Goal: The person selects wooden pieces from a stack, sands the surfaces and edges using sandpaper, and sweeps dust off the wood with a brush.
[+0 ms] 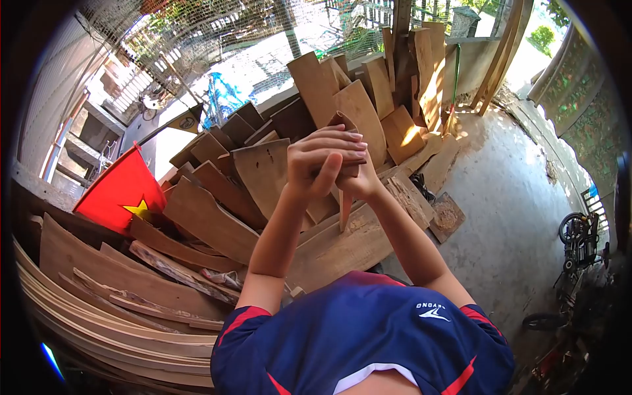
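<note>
My left hand (319,161) is closed, its fingers wrapped over a folded brown sheet (342,120) that resembles sandpaper. Below and beside it, my right hand (359,185) is closed too, partly covered by the left. A narrow, pointed wooden piece (345,212) sticks out downward from under the right hand; the rest of it is hidden by my fingers. Both hands meet in front of my chest, above a long wooden plank (342,247) with a rough, worn surface.
Many wooden boards (257,174) lean in a stack ahead and to the left. Long curved strips (112,336) lie at lower left, near a red flag (122,191) with a yellow star. Concrete floor (500,197) extends right, with a dark wheeled machine (579,243) at its edge.
</note>
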Demonstrator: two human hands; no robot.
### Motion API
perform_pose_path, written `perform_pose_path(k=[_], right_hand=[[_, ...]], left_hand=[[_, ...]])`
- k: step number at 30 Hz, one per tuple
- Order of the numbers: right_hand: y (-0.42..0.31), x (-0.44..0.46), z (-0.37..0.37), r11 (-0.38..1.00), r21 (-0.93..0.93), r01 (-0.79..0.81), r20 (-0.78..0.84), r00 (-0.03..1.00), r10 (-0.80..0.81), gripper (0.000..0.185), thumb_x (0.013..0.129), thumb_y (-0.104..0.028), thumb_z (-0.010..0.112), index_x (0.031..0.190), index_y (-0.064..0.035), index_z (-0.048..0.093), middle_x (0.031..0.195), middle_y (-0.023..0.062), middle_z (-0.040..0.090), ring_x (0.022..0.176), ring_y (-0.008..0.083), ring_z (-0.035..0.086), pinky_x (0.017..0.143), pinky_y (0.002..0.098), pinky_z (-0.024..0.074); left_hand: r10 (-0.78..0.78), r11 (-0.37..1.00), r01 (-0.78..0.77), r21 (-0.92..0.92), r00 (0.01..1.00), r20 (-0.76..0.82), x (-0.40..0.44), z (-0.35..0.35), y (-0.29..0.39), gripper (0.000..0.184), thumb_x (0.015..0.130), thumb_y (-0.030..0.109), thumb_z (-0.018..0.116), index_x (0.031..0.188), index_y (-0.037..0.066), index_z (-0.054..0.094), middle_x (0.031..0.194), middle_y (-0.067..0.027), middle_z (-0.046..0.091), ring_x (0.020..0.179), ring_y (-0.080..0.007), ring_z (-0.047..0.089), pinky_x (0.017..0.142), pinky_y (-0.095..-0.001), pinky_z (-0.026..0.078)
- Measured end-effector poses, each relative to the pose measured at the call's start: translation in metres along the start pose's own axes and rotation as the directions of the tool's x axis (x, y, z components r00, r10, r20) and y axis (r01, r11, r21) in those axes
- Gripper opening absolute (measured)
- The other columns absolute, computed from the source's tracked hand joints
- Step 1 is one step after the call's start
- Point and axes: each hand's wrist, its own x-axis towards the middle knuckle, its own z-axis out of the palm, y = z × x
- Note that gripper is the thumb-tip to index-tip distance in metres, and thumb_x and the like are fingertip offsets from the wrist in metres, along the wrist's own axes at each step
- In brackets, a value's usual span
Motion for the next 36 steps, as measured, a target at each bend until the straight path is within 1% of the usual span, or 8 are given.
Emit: perform_pose_path(k=[12, 14, 16, 21, 24, 29, 34, 36], right_hand=[[-0.008, -0.004, -0.004, 0.985, 0.124, -0.12, -0.05, 0.991, 0.127, 0.033, 0.06, -0.016, 0.064, 0.087, 0.0007, 0.059, 0.09, 0.0055, 0.058, 0.087, 0.0121, 0.056, 0.075, 0.0258, 0.045], [-0.001, 0.0, -0.01, 1.0, 0.01, 0.028, -0.015, 1.0, -0.028, 0.032, 0.06, -0.017, 0.063, 0.087, 0.0002, 0.059, 0.088, 0.0048, 0.059, 0.084, 0.0118, 0.057, 0.074, 0.0261, 0.0459], [0.0, -0.003, -0.008, 0.997, 0.047, -0.056, -0.022, 0.998, 0.057, 0.031, 0.062, -0.017, 0.064, 0.087, 0.0004, 0.059, 0.087, 0.0042, 0.059, 0.084, 0.0113, 0.057, 0.073, 0.0265, 0.0463], [-0.005, 0.0, -0.004, 0.974, 0.194, -0.115, -0.09, 0.987, 0.134, 0.035, 0.062, -0.024, 0.067, 0.086, 0.0007, 0.058, 0.089, 0.0056, 0.059, 0.086, 0.0127, 0.057, 0.074, 0.0268, 0.0464], [-0.006, 0.001, -0.007, 0.995, 0.051, -0.087, -0.034, 0.995, 0.089, 0.03, 0.059, -0.02, 0.064, 0.082, -0.0005, 0.06, 0.087, 0.0061, 0.06, 0.083, 0.0133, 0.058, 0.072, 0.0269, 0.0472], [-0.011, -0.003, -0.004, 0.975, 0.181, -0.127, -0.056, 0.989, 0.139, 0.031, 0.059, -0.017, 0.064, 0.085, -0.0001, 0.059, 0.084, 0.0037, 0.06, 0.079, 0.0114, 0.057, 0.069, 0.0245, 0.0465], [0.0, -0.004, -0.01, 1.0, 0.02, -0.022, 0.021, 1.0, 0.022, 0.041, 0.061, -0.018, 0.062, 0.097, 0.0004, 0.054, 0.087, 0.0049, 0.058, 0.083, 0.0118, 0.056, 0.071, 0.0269, 0.0462], [-0.007, -0.004, -0.011, 0.998, 0.065, -0.022, 0.026, 0.999, 0.021, 0.05, 0.06, -0.018, 0.062, 0.105, 0.0005, 0.049, 0.097, 0.0042, 0.055, 0.09, 0.0111, 0.053, 0.077, 0.0256, 0.0435]], left_hand=[[-0.054, 0.998, 0.058, 0.036, 0.993, -0.104, 0.009, 0.012, -0.005, 0.022, 0.077, 0.004, 0.047, 0.077, 0.002, 0.069, 0.082, -0.0119, 0.067, 0.088, -0.0258, 0.064, 0.087, -0.0389, 0.046], [0.032, 0.982, -0.024, 0.186, 0.999, -0.042, 0.011, 0.016, 0.006, 0.02, 0.075, 0.005, 0.049, 0.077, 0.004, 0.069, 0.081, -0.0102, 0.067, 0.087, -0.0235, 0.064, 0.086, -0.0367, 0.046], [0.121, 0.962, -0.123, 0.245, 0.992, 0.021, 0.008, 0.019, 0.012, 0.02, 0.074, 0.005, 0.05, 0.076, 0.006, 0.07, 0.08, -0.0085, 0.067, 0.086, -0.021, 0.065, 0.086, -0.035, 0.047], [-0.03, 0.99, 0.055, 0.13, 0.983, -0.181, 0.009, 0.018, -0.01, 0.023, 0.076, 0.003, 0.046, 0.075, 0.003, 0.069, 0.081, -0.0094, 0.067, 0.086, -0.0232, 0.064, 0.085, -0.0362, 0.047], [0.06, 0.97, -0.053, 0.237, 0.998, -0.022, 0.008, 0.02, 0.007, 0.021, 0.075, 0.004, 0.049, 0.076, 0.005, 0.07, 0.082, -0.0092, 0.067, 0.087, -0.023, 0.064, 0.086, -0.0363, 0.046], [0.02, 0.98, 0.007, 0.2, 0.991, -0.134, 0.005, 0.015, -0.004, 0.021, 0.074, 0.004, 0.049, 0.075, 0.005, 0.07, 0.081, -0.0086, 0.067, 0.086, -0.0224, 0.064, 0.083, -0.0351, 0.048], [0.178, 0.928, -0.197, 0.317, 0.98, 0.09, 0.009, 0.013, 0.018, 0.02, 0.075, 0.008, 0.051, 0.075, 0.008, 0.07, 0.08, -0.0074, 0.067, 0.082, -0.0199, 0.065, 0.079, -0.0329, 0.049], [0.127, 0.936, -0.111, 0.334, 0.992, -0.025, 0.012, 0.005, 0.008, 0.019, 0.075, 0.007, 0.05, 0.074, 0.006, 0.069, 0.079, -0.0082, 0.067, 0.081, -0.0217, 0.065, 0.078, -0.0338, 0.05]])
